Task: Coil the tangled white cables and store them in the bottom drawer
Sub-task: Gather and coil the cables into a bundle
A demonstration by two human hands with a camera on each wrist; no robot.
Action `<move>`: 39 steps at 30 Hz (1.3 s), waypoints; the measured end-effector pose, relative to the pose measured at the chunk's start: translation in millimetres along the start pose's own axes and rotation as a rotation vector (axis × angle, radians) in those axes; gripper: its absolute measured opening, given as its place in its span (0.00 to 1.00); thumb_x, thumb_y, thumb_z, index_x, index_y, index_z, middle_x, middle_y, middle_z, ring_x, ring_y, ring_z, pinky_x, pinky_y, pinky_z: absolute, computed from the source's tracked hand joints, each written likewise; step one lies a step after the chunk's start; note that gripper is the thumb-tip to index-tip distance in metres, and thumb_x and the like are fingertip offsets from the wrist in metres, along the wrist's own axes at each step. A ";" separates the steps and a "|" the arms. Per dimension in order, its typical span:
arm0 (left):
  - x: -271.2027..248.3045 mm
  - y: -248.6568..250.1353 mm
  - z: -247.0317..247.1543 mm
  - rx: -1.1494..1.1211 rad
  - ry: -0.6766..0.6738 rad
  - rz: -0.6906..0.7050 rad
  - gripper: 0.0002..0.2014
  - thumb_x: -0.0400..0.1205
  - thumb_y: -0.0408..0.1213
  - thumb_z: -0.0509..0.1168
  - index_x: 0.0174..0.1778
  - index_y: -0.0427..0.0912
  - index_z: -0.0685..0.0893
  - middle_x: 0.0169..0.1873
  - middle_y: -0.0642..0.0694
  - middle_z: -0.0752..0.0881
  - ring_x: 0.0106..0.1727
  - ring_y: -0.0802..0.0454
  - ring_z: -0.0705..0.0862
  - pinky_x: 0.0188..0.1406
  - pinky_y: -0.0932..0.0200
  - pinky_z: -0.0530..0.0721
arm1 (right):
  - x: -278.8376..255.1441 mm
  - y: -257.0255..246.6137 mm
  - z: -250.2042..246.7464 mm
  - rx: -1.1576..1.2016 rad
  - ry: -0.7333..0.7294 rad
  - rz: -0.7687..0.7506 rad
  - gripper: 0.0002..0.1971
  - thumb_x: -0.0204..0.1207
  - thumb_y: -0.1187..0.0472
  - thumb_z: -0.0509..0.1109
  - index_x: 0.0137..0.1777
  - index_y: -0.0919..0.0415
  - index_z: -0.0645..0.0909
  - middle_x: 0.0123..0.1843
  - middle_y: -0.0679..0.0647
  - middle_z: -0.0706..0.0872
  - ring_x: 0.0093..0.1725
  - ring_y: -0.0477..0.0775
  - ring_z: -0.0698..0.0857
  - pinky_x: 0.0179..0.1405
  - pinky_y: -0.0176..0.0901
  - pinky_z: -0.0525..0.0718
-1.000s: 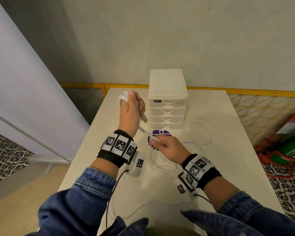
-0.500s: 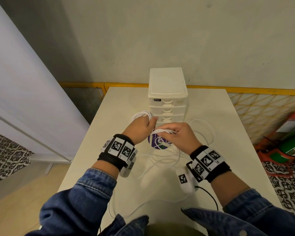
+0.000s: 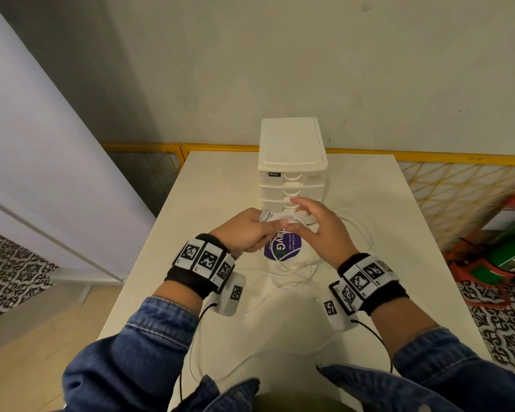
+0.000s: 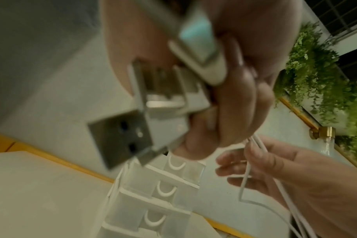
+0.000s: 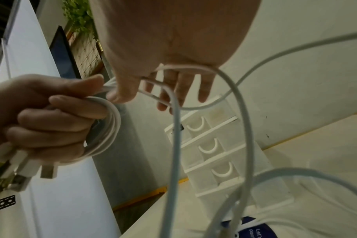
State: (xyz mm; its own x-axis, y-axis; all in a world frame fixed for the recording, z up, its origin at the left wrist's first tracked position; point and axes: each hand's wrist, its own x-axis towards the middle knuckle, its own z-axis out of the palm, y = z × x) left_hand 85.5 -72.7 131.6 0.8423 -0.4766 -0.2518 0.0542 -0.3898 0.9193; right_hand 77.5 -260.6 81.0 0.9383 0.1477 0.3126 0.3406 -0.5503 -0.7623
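My left hand [image 3: 246, 233] grips a coil of white cable [image 5: 110, 128] in its curled fingers, held above the table in front of the drawer unit [image 3: 292, 162]. Two USB plugs [image 5: 24, 165] stick out below that fist. My right hand [image 3: 317, 228] is right beside it, fingers [image 5: 183, 87] straight and spread. A strand of the cable [image 5: 174, 128] loops across its palm, and its thumb [image 5: 121, 93] touches the coil. The rest of the cable [image 3: 356, 223] lies loose on the table. All the drawers look closed.
A round purple sticker [image 3: 283, 249] lies on the white table [image 3: 405, 248] under my hands. The drawer unit stands at the back centre against the wall. A yellow railing [image 3: 428, 158] runs behind, and red and green objects [image 3: 509, 257] sit on the floor to the right.
My left hand came down from beside the drawers to the table's middle with the coil. My right hand rose to meet it and spread the fingers that were curled on the strand.
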 end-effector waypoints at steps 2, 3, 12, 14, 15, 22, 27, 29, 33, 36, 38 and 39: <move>1.4 -1.1 -3.1 -0.027 0.021 -0.034 0.23 0.84 0.46 0.61 0.23 0.41 0.71 0.12 0.50 0.66 0.13 0.56 0.59 0.15 0.64 0.56 | -0.8 -5.5 -0.7 0.018 0.025 -0.072 0.23 0.75 0.53 0.70 0.70 0.47 0.73 0.60 0.44 0.80 0.55 0.35 0.79 0.55 0.21 0.73; 2.1 -1.8 -3.5 -0.034 0.023 -0.048 0.23 0.84 0.46 0.61 0.24 0.40 0.71 0.12 0.50 0.66 0.13 0.56 0.59 0.15 0.65 0.55 | -0.8 -7.7 0.0 0.013 0.031 -0.108 0.21 0.77 0.56 0.68 0.70 0.47 0.73 0.59 0.45 0.80 0.54 0.32 0.79 0.55 0.21 0.73; -0.6 1.7 7.9 -0.013 -0.097 -0.122 0.23 0.83 0.47 0.61 0.23 0.41 0.70 0.11 0.52 0.64 0.12 0.57 0.58 0.12 0.68 0.54 | 6.7 -1.6 5.7 0.013 0.068 -0.064 0.10 0.80 0.62 0.62 0.52 0.63 0.84 0.47 0.51 0.77 0.42 0.41 0.77 0.45 0.21 0.73; -1.5 4.8 11.0 0.007 -0.124 -0.095 0.23 0.84 0.45 0.60 0.23 0.41 0.70 0.11 0.52 0.65 0.12 0.57 0.60 0.12 0.69 0.57 | 8.0 -2.3 6.7 0.046 0.055 -0.044 0.13 0.79 0.59 0.59 0.50 0.65 0.83 0.46 0.51 0.77 0.41 0.41 0.77 0.45 0.23 0.73; -2.0 6.5 12.2 -0.003 -0.136 -0.079 0.23 0.85 0.45 0.58 0.23 0.41 0.69 0.11 0.53 0.65 0.12 0.57 0.60 0.13 0.69 0.58 | 7.9 -1.8 6.8 0.071 0.031 -0.025 0.13 0.79 0.58 0.58 0.48 0.65 0.82 0.45 0.51 0.78 0.41 0.40 0.77 0.46 0.26 0.73; -5.2 10.6 16.3 -0.188 -0.163 0.085 0.27 0.84 0.57 0.50 0.24 0.42 0.69 0.13 0.49 0.61 0.14 0.54 0.57 0.17 0.66 0.57 | 3.1 -13.1 12.4 0.438 -0.056 0.099 0.18 0.81 0.53 0.54 0.40 0.66 0.76 0.33 0.51 0.76 0.34 0.46 0.74 0.40 0.38 0.73; -3.7 7.3 16.0 -0.272 -0.148 0.101 0.32 0.83 0.61 0.44 0.19 0.45 0.71 0.12 0.50 0.61 0.12 0.54 0.57 0.16 0.65 0.56 | 2.9 -23.2 14.7 0.570 -0.099 0.162 0.15 0.86 0.60 0.49 0.48 0.58 0.78 0.41 0.49 0.82 0.39 0.38 0.81 0.45 0.30 0.77; -3.4 7.5 16.6 -0.326 -0.177 0.123 0.29 0.85 0.57 0.47 0.22 0.44 0.72 0.12 0.50 0.62 0.12 0.54 0.56 0.16 0.63 0.54 | 1.9 -24.6 16.3 0.670 -0.121 0.221 0.19 0.86 0.58 0.47 0.53 0.62 0.80 0.46 0.53 0.85 0.44 0.39 0.84 0.50 0.32 0.80; -2.0 7.7 17.4 -0.423 -0.229 0.142 0.25 0.84 0.53 0.48 0.25 0.43 0.70 0.11 0.52 0.63 0.10 0.56 0.56 0.17 0.59 0.50 | 2.7 -30.9 17.7 0.652 -0.191 0.256 0.30 0.76 0.35 0.46 0.53 0.54 0.82 0.53 0.54 0.87 0.56 0.47 0.85 0.61 0.38 0.80; -0.3 7.5 16.1 -0.464 -0.225 0.134 0.25 0.83 0.56 0.48 0.26 0.41 0.68 0.10 0.52 0.63 0.09 0.56 0.57 0.17 0.59 0.51 | 4.0 -35.6 14.2 0.570 -0.167 0.211 0.24 0.79 0.40 0.47 0.48 0.49 0.82 0.47 0.48 0.88 0.51 0.41 0.85 0.57 0.34 0.79; 0.0 7.8 15.8 -0.481 -0.212 0.133 0.26 0.82 0.57 0.48 0.26 0.41 0.68 0.10 0.51 0.64 0.09 0.56 0.59 0.16 0.62 0.54 | 4.5 -35.7 13.9 0.535 -0.097 0.178 0.20 0.85 0.51 0.46 0.42 0.51 0.80 0.39 0.46 0.85 0.40 0.32 0.83 0.44 0.23 0.77; 0.3 8.0 15.4 -0.489 -0.208 0.133 0.26 0.83 0.57 0.47 0.26 0.41 0.68 0.10 0.51 0.64 0.09 0.56 0.60 0.16 0.63 0.57 | 4.5 -35.6 14.5 0.518 -0.060 0.162 0.20 0.85 0.54 0.47 0.40 0.51 0.78 0.36 0.45 0.82 0.35 0.31 0.81 0.40 0.22 0.76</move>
State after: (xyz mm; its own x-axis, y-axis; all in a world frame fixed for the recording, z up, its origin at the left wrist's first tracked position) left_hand 78.0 -88.1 134.1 0.7377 -0.6620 -0.1326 0.2393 0.0727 0.9682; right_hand 70.4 -228.5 101.3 0.9778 0.1496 0.1467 0.1619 -0.0950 -0.9822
